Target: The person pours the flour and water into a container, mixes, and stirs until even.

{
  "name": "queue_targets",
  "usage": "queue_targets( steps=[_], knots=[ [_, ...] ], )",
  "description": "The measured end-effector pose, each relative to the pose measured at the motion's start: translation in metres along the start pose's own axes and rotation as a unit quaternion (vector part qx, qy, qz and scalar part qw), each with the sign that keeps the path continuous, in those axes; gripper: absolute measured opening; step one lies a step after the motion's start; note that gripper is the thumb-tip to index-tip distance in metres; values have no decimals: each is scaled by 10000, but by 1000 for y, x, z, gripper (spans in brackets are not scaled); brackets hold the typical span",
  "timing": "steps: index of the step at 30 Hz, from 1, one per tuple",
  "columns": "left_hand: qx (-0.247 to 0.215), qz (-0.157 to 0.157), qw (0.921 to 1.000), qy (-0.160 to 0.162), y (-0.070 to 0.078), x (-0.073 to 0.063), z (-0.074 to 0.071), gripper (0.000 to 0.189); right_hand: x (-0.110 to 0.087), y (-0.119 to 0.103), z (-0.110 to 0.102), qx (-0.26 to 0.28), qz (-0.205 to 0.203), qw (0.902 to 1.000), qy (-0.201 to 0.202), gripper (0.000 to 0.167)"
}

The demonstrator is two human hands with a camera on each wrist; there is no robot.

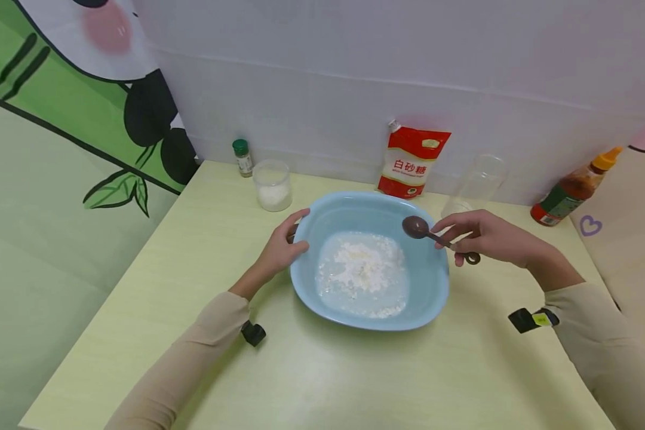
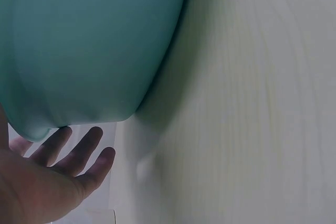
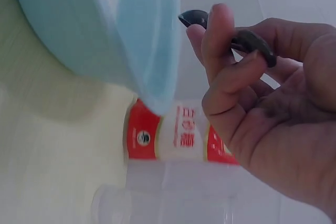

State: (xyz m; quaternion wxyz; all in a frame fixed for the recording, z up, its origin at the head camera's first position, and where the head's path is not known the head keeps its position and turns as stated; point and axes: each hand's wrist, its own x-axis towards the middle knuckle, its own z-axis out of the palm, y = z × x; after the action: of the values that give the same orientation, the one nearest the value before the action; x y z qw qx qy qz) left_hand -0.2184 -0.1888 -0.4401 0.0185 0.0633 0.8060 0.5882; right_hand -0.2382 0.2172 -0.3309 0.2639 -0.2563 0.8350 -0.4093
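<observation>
A light-blue plastic basin stands on the table, with white powder in a shallow layer of liquid at its bottom. My left hand grips the basin's left rim, thumb on top and fingers on the outer side. In my right hand is a dark brown spoon, pinched by the handle. The spoon's bowl is over the right inner side of the basin, above the powder. From the right wrist view, the fingers curl round the spoon's handle beside the basin's wall.
Along the back stand a green-capped small jar, a clear cup with white contents, a red-and-white sugar pouch, a clear glass and an orange-capped sauce bottle. A cloth-covered wall rises behind the table.
</observation>
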Motion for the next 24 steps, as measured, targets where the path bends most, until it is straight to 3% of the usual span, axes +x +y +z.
queue_targets(
  steps=[6,11,15,24],
  knots=[
    [-9,-4,10000,17,2,-1,0,77,43,-20,15,-538,257,9953,-763,35],
    [-57,-18,10000,-14,2,-1,2,77,70,-24,31,-1183,489,9844,-1208,33],
    [-37,-33,10000,-6,3,-2,3,77,78,-26,38,-1684,591,9763,-1221,33],
    [-51,-50,10000,3,4,-2,1,77,75,-34,32,-2037,978,9699,-910,39]
  ],
)
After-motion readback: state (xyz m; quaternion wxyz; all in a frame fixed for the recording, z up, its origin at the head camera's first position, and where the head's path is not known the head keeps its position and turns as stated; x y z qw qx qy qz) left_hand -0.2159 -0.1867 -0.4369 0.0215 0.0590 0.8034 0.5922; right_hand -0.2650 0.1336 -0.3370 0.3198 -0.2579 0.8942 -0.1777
